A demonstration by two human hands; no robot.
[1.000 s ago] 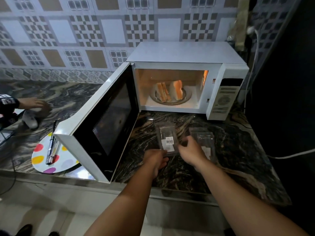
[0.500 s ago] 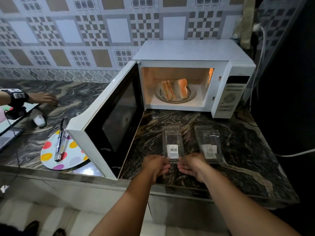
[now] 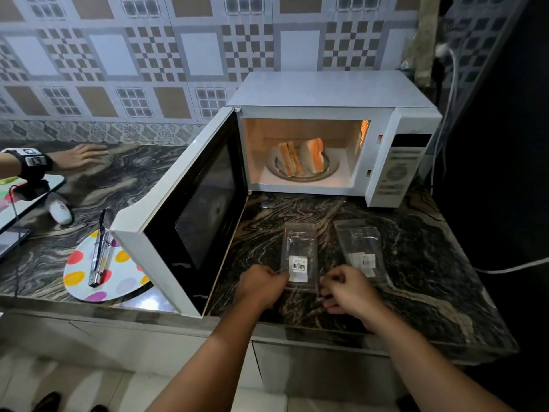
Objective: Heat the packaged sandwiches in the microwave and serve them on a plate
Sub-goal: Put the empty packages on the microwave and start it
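The white microwave (image 3: 329, 93) stands with its door (image 3: 190, 215) swung wide open to the left. Two unwrapped sandwiches (image 3: 300, 159) stand on edge on the glass turntable (image 3: 329, 171) inside. Two clear empty packages lie flat on the counter in front: one with a barcode label (image 3: 298, 254) and a second (image 3: 361, 248) to its right. My left hand (image 3: 263, 285) is curled, its fingertips pinching the labelled package's near left corner. My right hand (image 3: 347, 289) is closed in a loose fist just right of that package's near edge, holding nothing that I can see.
A polka-dot plate (image 3: 118, 281) with metal tongs (image 3: 99, 251) on it sits left of the door, partly under it. Another person's hand (image 3: 80, 157) rests on the counter at far left, near a white object (image 3: 61, 211) and a tablet (image 3: 26, 200). A white cable (image 3: 511, 267) crosses at right.
The labelled package went from held up in both hands to lying flat on the counter. My hands moved back to its near edge and my right hand drew apart from it.
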